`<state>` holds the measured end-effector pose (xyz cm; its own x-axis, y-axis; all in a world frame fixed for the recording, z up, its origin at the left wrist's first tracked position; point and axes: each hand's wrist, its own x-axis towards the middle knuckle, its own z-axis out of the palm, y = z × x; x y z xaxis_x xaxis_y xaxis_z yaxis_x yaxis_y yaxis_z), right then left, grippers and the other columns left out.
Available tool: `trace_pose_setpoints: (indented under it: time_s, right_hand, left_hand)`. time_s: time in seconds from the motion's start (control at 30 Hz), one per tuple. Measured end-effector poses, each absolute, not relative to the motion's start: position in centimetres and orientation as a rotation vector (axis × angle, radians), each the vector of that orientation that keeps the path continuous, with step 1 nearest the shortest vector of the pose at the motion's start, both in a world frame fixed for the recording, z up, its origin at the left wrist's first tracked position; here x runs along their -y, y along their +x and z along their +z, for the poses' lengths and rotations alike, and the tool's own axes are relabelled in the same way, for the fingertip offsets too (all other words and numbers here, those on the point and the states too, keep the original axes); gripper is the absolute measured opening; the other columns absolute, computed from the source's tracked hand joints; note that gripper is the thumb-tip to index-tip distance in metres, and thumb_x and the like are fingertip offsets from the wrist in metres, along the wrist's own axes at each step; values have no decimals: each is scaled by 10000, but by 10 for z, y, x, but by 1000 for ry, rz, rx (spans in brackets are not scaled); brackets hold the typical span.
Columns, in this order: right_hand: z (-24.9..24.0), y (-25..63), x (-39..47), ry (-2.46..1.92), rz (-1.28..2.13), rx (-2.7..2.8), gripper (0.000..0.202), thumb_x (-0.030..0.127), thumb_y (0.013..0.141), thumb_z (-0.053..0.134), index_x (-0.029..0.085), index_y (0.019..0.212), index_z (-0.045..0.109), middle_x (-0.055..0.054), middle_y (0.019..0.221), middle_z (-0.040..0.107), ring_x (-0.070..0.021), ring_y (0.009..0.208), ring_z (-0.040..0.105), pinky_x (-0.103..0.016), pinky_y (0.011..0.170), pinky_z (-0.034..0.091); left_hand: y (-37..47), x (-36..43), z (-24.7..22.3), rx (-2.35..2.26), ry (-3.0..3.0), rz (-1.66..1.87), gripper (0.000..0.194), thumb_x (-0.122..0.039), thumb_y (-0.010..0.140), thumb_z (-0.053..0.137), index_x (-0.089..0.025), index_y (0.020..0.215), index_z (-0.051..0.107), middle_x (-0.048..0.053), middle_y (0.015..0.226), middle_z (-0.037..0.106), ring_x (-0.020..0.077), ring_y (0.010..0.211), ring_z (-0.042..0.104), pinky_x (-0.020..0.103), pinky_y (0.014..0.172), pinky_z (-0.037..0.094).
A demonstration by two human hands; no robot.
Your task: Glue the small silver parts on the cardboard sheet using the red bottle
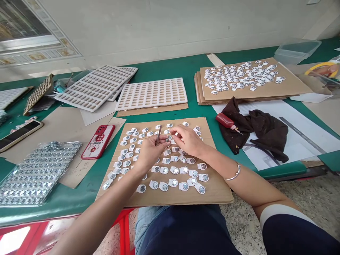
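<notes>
Over the cardboard sheet (217,191) both hands are close together near its upper middle. Slim metal tweezers (158,134) stick up from my left hand (151,150), which is closed around them. At that hand's fingertips is a small silvery piece (167,139), too small to make out well. My right hand (190,141) is curled just to the right, thumb and forefinger drawn together; whatever is between them is hidden. Rows of white tags with round silvery pieces (174,170) lie on the cardboard around and below the hands.
Behind are white slotted trays (152,94) and a cardboard stack (241,95) bearing more tags. At right, a red squeeze bottle (225,120) with a needle tip rests on dark cloth (268,131). A red-cased phone (98,141) and clear-wrapped silvery pieces (39,173) lie left.
</notes>
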<state>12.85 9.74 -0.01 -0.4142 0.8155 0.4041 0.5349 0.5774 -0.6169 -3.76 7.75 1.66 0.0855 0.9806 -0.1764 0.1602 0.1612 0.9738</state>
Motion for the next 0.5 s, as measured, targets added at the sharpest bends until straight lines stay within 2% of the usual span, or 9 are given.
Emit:
trace_pose_setpoints:
  time_s: [0.1, 0.17, 0.4, 0.5]
  right_hand:
    - [-1, 128, -96, -1029, 511, 2166, 162, 203, 858, 404, 183, 971, 518, -57, 974, 575, -136, 793, 539, -280, 664, 406]
    - [-2, 127, -96, -1022, 497, 2209, 164, 213, 861, 406, 176, 967, 526, -63, 980, 571, -125, 743, 529, -280, 649, 405]
    - [-3, 126, -96, -1014, 440, 2243, 151, 227, 884, 374, 173, 895, 515, -68, 938, 564, -136, 766, 527, -273, 626, 388]
    - [1, 126, -95, -1012, 415, 2267, 147, 214, 883, 365, 166, 870, 504, -67, 912, 559, -124, 718, 505, -266, 603, 377]
  left_hand:
    - [-39, -76, 17, -1342, 1266, 953, 300, -272, 621, 725, -131, 873, 644, 32, 758, 662, 126, 721, 619, 220, 656, 505]
    - [-40, -76, 17, -1366, 1316, 933, 308, -292, 637, 715, -128, 887, 645, 44, 780, 667, 129, 732, 622, 223, 667, 507]
    - [-40, -74, 18, -1392, 1366, 911, 298, -305, 648, 704, -116, 873, 654, 59, 786, 670, 109, 661, 603, 187, 560, 474]
    - [-39, -74, 18, -1388, 1351, 910, 294, -300, 651, 704, -116, 873, 650, 54, 775, 664, 97, 641, 589, 174, 534, 457]
